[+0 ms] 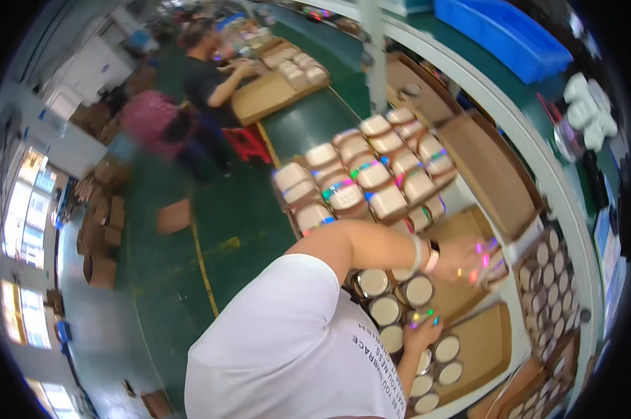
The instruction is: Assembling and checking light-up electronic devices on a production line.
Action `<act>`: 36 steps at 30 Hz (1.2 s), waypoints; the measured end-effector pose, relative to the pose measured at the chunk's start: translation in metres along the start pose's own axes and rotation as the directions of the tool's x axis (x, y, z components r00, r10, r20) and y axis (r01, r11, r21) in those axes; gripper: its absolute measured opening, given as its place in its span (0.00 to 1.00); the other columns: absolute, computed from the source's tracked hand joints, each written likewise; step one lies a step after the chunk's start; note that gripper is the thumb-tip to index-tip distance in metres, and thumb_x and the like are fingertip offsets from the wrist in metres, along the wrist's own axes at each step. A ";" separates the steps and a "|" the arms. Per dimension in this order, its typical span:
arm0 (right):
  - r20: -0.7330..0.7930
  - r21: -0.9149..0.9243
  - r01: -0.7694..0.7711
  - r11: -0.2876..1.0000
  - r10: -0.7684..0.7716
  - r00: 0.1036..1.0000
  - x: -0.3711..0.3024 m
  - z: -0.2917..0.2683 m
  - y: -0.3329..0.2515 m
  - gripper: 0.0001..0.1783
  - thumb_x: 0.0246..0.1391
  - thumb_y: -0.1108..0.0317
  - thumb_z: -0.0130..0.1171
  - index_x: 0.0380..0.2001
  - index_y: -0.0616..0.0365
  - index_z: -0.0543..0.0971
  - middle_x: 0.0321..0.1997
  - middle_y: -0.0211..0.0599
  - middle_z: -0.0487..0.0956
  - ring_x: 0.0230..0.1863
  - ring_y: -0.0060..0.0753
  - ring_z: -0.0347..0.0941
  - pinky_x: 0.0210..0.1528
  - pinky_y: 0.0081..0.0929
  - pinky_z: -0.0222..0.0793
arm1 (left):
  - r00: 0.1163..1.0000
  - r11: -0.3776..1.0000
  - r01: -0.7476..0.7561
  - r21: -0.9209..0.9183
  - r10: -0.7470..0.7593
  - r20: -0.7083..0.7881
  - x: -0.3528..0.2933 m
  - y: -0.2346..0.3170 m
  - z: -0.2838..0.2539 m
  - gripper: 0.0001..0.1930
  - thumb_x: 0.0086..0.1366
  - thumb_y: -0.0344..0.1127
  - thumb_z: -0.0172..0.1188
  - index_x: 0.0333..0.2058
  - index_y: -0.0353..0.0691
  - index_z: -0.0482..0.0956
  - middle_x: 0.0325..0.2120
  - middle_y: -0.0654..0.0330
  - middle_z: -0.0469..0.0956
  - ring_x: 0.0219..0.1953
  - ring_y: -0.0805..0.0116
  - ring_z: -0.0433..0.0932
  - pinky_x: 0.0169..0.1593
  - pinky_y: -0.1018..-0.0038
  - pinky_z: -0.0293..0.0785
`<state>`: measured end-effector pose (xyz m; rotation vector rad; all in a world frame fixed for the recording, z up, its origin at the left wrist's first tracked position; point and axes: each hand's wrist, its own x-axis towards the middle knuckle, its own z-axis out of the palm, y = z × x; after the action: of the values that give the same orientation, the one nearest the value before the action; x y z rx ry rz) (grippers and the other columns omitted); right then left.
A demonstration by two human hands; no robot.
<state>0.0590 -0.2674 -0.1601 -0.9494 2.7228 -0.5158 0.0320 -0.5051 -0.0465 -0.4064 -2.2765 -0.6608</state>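
My left hand (465,262), with a watch at the wrist, reaches across a cardboard tray (462,302). Its fingers are smeared by motion beside a pale, shiny shape, and their grip is unclear. Lower down, my right hand (421,331) is among round jars with cream tops, its fingers apart over the tray's edge. Next to it are a cream-topped jar (419,290) and another jar (447,348). Coloured glints show on both hands' fingertips. Farther off, a full tray holds rows of cream, rounded jars (375,174).
More jars (549,283) stand packed in boxes on the right. A cardboard tray (493,174) leans by a white frame post (375,56). A blue bin (504,35) sits on a shelf. A co-worker (207,77) is at a far table beside a red stool (247,144).
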 end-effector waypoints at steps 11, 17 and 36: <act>-0.037 0.010 -0.017 1.000 0.017 0.999 0.014 0.000 -0.022 0.49 0.22 0.74 0.65 0.57 0.57 0.61 0.53 0.53 0.61 0.57 0.55 0.57 0.62 0.56 0.46 | 0.841 0.884 0.006 0.468 -0.258 0.477 -0.087 -0.122 0.042 0.22 0.47 0.33 0.56 0.45 0.37 0.69 0.44 0.48 0.70 0.47 0.50 0.68 0.51 0.62 0.66; 0.004 0.018 -0.106 0.994 0.106 0.994 0.003 0.000 -0.020 0.47 0.26 0.73 0.65 0.58 0.53 0.61 0.55 0.51 0.60 0.61 0.52 0.52 0.64 0.55 0.43 | 0.729 0.914 -0.021 0.405 -0.263 0.632 -0.089 -0.113 0.047 0.26 0.47 0.31 0.57 0.48 0.36 0.65 0.48 0.49 0.66 0.50 0.49 0.65 0.54 0.60 0.62; 0.278 0.389 -0.070 0.918 -0.045 0.960 0.054 -0.057 -0.010 0.37 0.37 0.67 0.62 0.55 0.58 0.64 0.58 0.53 0.61 0.59 0.53 0.58 0.59 0.38 0.58 | 0.563 0.945 0.009 0.328 -0.276 0.779 -0.090 -0.091 0.020 0.50 0.35 0.33 0.71 0.58 0.33 0.53 0.55 0.48 0.58 0.58 0.46 0.57 0.61 0.62 0.57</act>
<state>0.0048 -0.2940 -0.1083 -0.8225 2.2490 -0.8220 0.0404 -0.5767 -0.1542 -0.4368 -3.2890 -0.1748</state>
